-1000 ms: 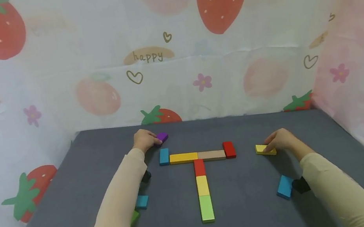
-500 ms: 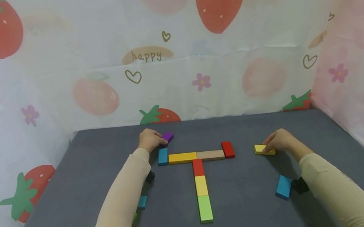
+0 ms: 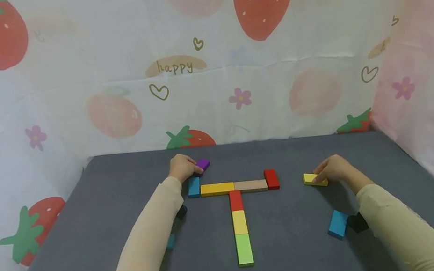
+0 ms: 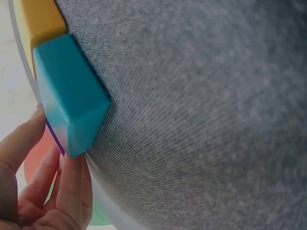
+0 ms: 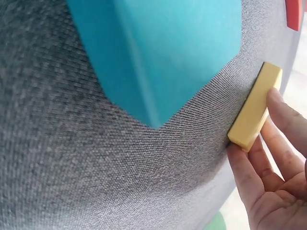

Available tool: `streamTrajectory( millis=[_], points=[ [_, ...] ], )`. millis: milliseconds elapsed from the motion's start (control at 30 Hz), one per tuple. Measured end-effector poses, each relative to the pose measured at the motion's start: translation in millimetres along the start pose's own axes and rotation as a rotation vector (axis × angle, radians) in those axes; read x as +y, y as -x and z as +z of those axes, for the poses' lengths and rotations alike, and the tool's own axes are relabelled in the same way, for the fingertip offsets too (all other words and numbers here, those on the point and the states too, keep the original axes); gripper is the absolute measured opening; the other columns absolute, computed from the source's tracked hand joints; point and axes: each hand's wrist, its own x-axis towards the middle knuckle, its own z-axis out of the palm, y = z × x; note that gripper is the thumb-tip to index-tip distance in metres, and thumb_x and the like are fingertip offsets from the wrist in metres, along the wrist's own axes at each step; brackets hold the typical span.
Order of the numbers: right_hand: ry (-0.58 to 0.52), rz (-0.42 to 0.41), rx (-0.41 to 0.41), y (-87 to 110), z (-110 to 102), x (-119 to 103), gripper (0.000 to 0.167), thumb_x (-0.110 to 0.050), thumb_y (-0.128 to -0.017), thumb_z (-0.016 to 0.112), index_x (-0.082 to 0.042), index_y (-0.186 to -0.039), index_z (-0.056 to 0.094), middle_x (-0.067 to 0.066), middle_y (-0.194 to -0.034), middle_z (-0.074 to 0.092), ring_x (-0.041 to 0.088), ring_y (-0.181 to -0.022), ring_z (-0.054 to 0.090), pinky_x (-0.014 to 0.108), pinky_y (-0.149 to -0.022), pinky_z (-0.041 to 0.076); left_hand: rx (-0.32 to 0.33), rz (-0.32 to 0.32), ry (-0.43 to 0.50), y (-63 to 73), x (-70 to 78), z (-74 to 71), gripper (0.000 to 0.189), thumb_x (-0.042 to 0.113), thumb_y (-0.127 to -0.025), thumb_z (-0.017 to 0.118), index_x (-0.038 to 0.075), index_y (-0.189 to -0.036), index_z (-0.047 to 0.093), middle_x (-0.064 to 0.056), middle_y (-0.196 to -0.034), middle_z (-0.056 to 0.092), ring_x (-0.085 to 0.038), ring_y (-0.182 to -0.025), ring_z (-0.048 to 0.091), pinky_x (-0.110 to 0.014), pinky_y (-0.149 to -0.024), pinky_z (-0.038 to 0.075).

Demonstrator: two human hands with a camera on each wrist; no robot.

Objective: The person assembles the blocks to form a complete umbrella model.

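Between thumb and fingers, my left hand pinches a purple block just behind the blue block. In the left wrist view that blue block hides all but a sliver of the purple one. My right hand grips a yellow block on the right side; the right wrist view shows thumb and fingers on the yellow block. A crosswise row joins the blue block, an orange-yellow block, a tan block and a red block.
From the row's middle, a red block, a pale yellow block and a green block run toward me. A loose blue block lies near my right wrist; another blue block is partly behind my left sleeve. Printed cloth walls surround the grey tabletop.
My left hand has carried the purple block to the right and slightly nearer, behind the row's left end. My right hand and its yellow block have hardly moved.
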Motion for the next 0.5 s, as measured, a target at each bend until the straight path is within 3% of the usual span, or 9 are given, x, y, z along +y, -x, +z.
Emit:
streamTrajectory(
  millis=[300,500],
  points=[
    [-0.013,-0.003,0.011,0.2,0.2,2.0,0.036,-0.015,-0.087,0.075,0.006,-0.116,0.070,0.031,-0.130,0.059,0.046,-0.119,0.054,0.052,-0.098,0.049,-0.019,0.002,-0.002,1.8,0.3,-3.1,0.035,0.018,-0.082,0.082,-0.002,-0.109,0.073,-0.020,-0.121,0.068,-0.032,-0.109,0.061,-0.043,-0.095,0.053],
    [-0.032,-0.004,0.018,-0.1,1.4,3.6,0.036,-0.015,-0.086,0.075,0.006,-0.115,0.070,0.029,-0.124,0.063,0.041,-0.112,0.059,0.048,-0.092,0.052,-0.030,0.044,0.019,14.3,-2.3,-26.0,0.040,0.019,-0.085,0.078,-0.003,-0.117,0.069,-0.022,-0.124,0.065,-0.033,-0.106,0.066,-0.044,-0.092,0.055]
  ],
)
